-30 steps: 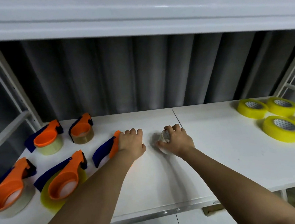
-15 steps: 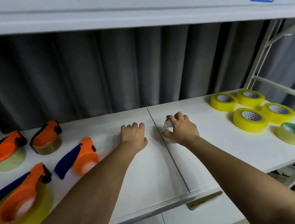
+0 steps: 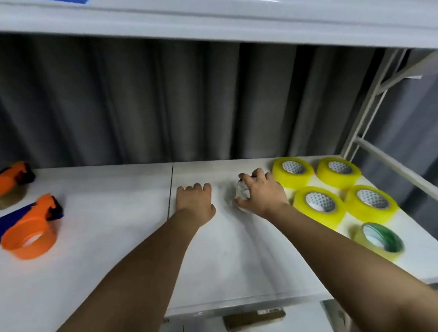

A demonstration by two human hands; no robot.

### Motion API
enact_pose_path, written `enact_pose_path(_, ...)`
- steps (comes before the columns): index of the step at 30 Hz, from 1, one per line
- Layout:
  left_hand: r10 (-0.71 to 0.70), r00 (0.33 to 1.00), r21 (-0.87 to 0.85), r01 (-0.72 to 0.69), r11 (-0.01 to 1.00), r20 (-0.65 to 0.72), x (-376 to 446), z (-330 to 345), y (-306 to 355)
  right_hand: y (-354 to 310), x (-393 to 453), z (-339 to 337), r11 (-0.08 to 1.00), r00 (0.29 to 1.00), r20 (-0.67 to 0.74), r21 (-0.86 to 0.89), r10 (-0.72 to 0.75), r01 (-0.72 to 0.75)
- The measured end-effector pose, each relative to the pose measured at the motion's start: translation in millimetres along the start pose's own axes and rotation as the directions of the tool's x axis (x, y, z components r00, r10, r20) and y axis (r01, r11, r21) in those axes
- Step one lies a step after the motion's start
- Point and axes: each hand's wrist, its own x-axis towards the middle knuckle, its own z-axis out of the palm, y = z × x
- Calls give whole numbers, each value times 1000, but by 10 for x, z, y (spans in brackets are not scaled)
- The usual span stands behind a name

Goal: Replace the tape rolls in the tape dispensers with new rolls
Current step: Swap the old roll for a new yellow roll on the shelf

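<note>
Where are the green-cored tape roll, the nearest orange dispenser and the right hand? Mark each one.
green-cored tape roll [image 3: 380, 239], head view, on its inner core.
nearest orange dispenser [image 3: 28, 236], head view, on its round orange housing.
right hand [image 3: 264, 195], head view, on its back.

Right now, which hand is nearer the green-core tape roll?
Right. The right hand, gripping a small clear roll, sits up and left of the green-core tape roll, beside the yellow rolls. The left hand lies farther left, flat on the shelf.
</note>
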Motion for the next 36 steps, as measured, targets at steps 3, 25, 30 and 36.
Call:
enact_pose_path(3, -1, 1000, 6, 1, 1000, 14, 14, -37, 198, 167, -33, -6, 1000, 1000, 13, 17, 6, -6)
enact_pose_path(25, 160, 986, 40, -162, 986, 56, 200, -185, 1234, 1361, -303, -118, 980, 982, -5, 64, 187, -186)
enact_pose_path(30, 230, 969, -27, -229, 973, 85, 302, -187, 1777, 1925, -259, -181, 980, 983, -10, 76, 185, -184)
enact_pose_path(36, 255, 965, -127, -246, 961, 60, 444, -158, 2486, 2611, -186, -204, 986, 990, 42, 91, 135, -138)
